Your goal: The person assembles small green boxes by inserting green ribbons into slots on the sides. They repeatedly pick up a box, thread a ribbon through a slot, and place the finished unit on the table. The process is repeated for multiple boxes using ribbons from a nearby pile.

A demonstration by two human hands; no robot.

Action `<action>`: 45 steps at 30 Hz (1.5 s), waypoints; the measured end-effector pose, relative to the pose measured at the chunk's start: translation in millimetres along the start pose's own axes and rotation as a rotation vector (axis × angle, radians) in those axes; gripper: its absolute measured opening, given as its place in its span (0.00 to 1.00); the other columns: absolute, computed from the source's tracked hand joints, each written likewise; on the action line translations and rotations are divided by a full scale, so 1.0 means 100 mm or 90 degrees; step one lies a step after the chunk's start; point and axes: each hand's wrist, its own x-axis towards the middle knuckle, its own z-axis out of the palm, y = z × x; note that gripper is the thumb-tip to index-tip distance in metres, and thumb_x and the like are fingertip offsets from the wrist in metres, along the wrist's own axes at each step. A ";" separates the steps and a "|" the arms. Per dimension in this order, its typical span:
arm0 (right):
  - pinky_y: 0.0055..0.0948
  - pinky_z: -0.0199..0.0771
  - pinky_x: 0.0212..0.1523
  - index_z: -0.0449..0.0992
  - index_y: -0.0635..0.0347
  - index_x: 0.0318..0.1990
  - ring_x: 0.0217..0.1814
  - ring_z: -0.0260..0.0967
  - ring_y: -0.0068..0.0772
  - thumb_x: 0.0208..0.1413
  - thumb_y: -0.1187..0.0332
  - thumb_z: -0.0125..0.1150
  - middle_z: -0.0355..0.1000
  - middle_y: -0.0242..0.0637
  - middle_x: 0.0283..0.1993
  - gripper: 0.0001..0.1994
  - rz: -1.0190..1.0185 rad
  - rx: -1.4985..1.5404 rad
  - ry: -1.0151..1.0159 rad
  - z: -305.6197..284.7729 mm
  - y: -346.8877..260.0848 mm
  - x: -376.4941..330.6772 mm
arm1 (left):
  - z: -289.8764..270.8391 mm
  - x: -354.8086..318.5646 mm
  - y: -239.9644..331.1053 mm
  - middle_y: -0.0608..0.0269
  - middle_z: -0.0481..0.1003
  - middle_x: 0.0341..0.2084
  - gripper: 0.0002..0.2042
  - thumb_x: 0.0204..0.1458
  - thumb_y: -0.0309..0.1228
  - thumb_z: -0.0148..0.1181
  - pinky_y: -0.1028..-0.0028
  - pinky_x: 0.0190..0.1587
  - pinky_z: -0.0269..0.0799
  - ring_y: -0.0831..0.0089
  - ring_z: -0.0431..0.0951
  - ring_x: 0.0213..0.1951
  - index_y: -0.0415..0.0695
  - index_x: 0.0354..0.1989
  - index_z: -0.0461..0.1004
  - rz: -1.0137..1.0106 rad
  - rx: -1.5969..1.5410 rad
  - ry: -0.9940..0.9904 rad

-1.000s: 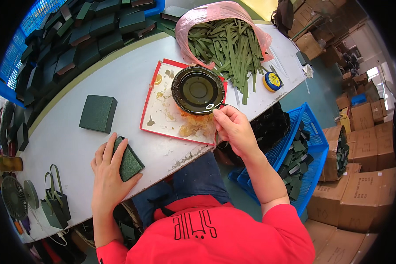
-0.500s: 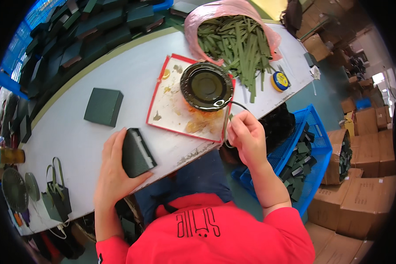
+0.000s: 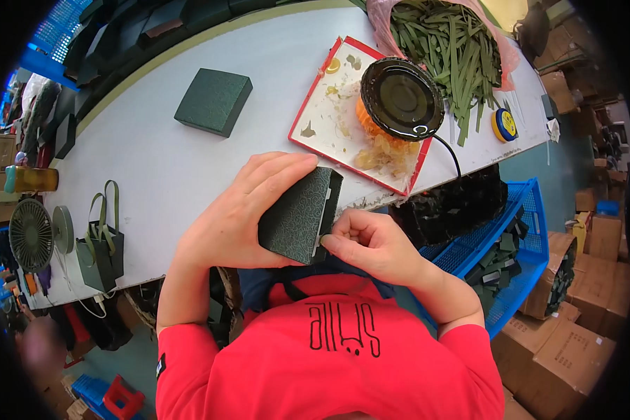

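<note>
My left hand point(image 3: 234, 210) is wrapped round a dark green patterned box point(image 3: 290, 217), tilted above the table's front edge. A pale strip runs along the box's right side. At that side, my right hand point(image 3: 371, 245) is closed in a pinch, its thumb and finger against the lower edge of the box. What sits between those fingertips is too small and covered to make out. Another dark green box point(image 3: 213, 101) lies flat farther back. To the right, a round black pan of dark glossy liquid point(image 3: 402, 94) stands on a stained white tray with a red rim point(image 3: 308, 98).
A pink plastic bag point(image 3: 381, 17) spills green ribbon strips point(image 3: 455, 56) at the back right, beside a round yellow-and-blue tin point(image 3: 504, 124). A small gift bag point(image 3: 101, 255) and a fan point(image 3: 31, 234) stand left. Blue crates point(image 3: 535, 245) and cartons point(image 3: 574, 364) sit right, below the table.
My right hand has come from beside the pan, where a thin strip hung from it, to the box's edge. My left hand has lifted and turned the box toward it; the view has shifted.
</note>
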 end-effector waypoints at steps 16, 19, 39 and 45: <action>0.26 0.69 0.29 0.74 0.68 0.29 0.26 0.69 0.21 0.60 0.65 0.59 0.74 0.34 0.27 0.13 0.080 -0.157 -0.024 -0.04 0.04 0.11 | 0.04 0.03 0.08 0.51 0.71 0.57 0.42 0.31 0.30 0.76 0.58 0.61 0.65 0.49 0.68 0.59 0.38 0.61 0.67 0.031 0.078 -0.018; 0.26 0.72 0.30 0.74 0.68 0.32 0.28 0.73 0.22 0.64 0.64 0.56 0.76 0.34 0.30 0.13 0.114 -0.122 -0.047 -0.06 -0.03 0.11 | 0.04 0.02 0.05 0.50 0.70 0.58 0.42 0.30 0.29 0.76 0.57 0.61 0.65 0.49 0.68 0.59 0.37 0.61 0.67 0.018 0.094 -0.012; 0.19 0.61 0.31 0.78 0.62 0.39 0.28 0.59 0.17 0.54 0.76 0.69 0.69 0.29 0.37 0.07 -0.226 -0.152 0.236 -0.04 0.13 -0.03 | 0.01 0.05 0.09 0.55 0.69 0.59 0.44 0.28 0.29 0.76 0.57 0.62 0.64 0.52 0.67 0.60 0.40 0.62 0.67 0.017 0.099 0.058; 0.21 0.64 0.33 0.76 0.65 0.37 0.32 0.63 0.19 0.59 0.75 0.63 0.69 0.33 0.35 0.03 -0.316 -0.248 0.281 -0.07 0.26 0.03 | 0.02 0.06 0.14 0.55 0.69 0.60 0.44 0.28 0.29 0.76 0.57 0.62 0.64 0.52 0.68 0.60 0.40 0.62 0.67 0.008 0.106 0.054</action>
